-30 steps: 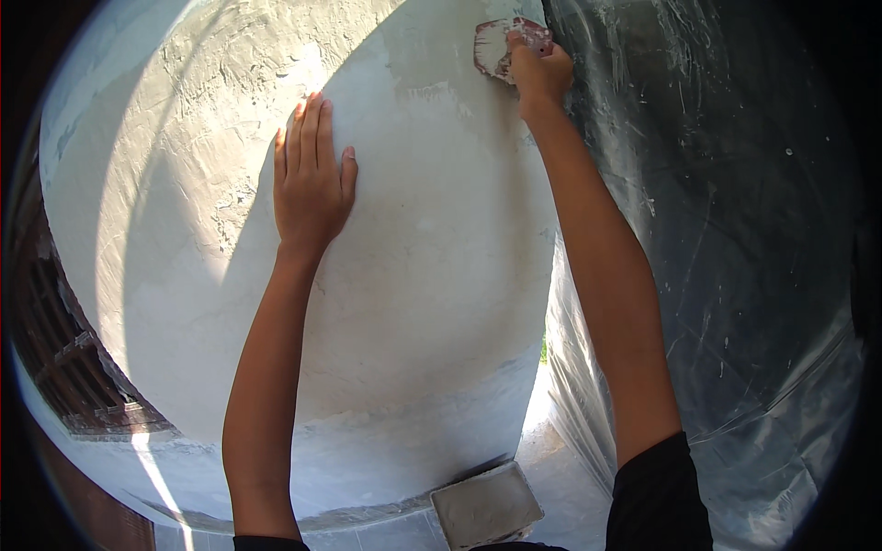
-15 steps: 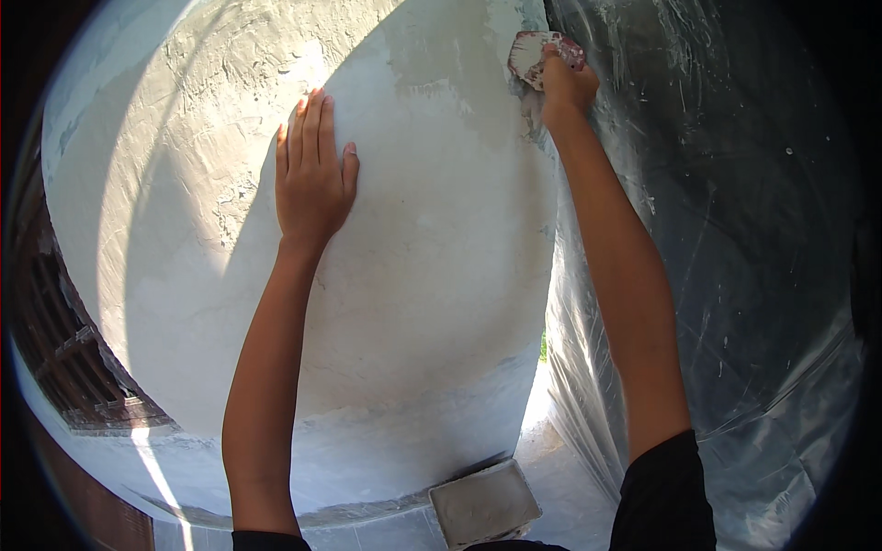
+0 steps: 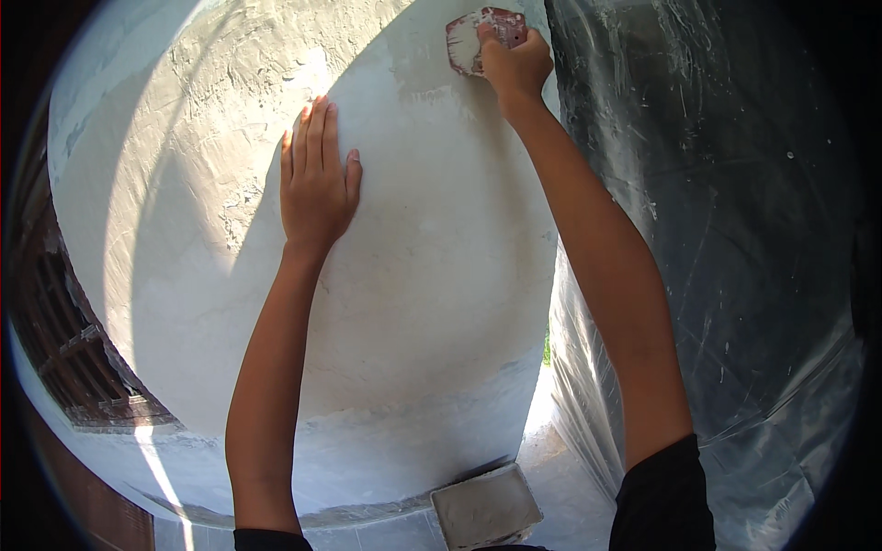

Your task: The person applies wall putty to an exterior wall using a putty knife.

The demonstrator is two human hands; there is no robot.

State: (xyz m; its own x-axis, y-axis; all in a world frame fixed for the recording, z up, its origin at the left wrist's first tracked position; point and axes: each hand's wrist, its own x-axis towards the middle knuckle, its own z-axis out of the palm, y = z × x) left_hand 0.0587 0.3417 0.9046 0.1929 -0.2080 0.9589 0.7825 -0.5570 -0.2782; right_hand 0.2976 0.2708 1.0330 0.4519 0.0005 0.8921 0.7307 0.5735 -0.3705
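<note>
My left hand [image 3: 318, 188] rests palm-down on the plastered wall [image 3: 413, 257], its fingers stretched upward and apart from the thumb. Higher up, near the wall's right edge, my right hand [image 3: 517, 69] is closed on a plastering float [image 3: 465, 44]. The float is reddish and smeared with pale plaster, and it lies against the wall surface. Its grip is partly hidden by my fingers. Around it the plaster looks smooth and grey, while a rougher sunlit patch [image 3: 243, 83] shows at the upper left.
A shallow rectangular tray of grey wet mix [image 3: 485, 505] sits low at the wall's foot. Clear plastic sheeting [image 3: 735, 248] hangs along the right side. A dark slatted grille [image 3: 83, 344] is at the far left.
My right hand has moved the float leftward and slightly up, from the wall's right edge onto its face. My left hand stays on nearly the same spot.
</note>
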